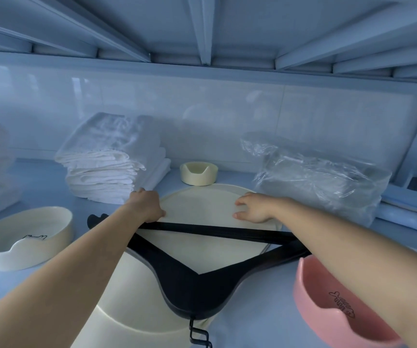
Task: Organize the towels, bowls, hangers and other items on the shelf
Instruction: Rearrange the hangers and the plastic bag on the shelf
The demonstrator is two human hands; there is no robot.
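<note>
Both forearms reach forward over the shelf, bare to the elbow.

Left hand [148, 205]: back up, at the left rim of the large round cream plate [202, 207]. Thumb lies on the plate's top face and the fingers curl down over the outer edge, grasping the rim; their tips are hidden.

Right hand [252, 207]: palm down on the right part of the same plate, fingers released and loosely spread, tips touching the surface.

Stacked black wooden hangers [194, 285] lie across the plate's near side, under both wrists, hook toward the camera. They also overlap a second cream plate [127, 305] nearer the viewer.

Markings: cream bowl with notched rim [26, 237], at left, carries a black line drawing inside. Pink bowl [328, 305], at right under the right forearm, carries a black fish-skeleton drawing.

Surface: pale blue shelf [265, 310]. At the back stand a folded white towel stack [109, 167], a small cream bowl [198, 173] and a crumpled clear plastic bag [315, 177]. White tiled wall [227, 109] behind; ribbed metal shelf underside [202, 26] overhead.
</note>
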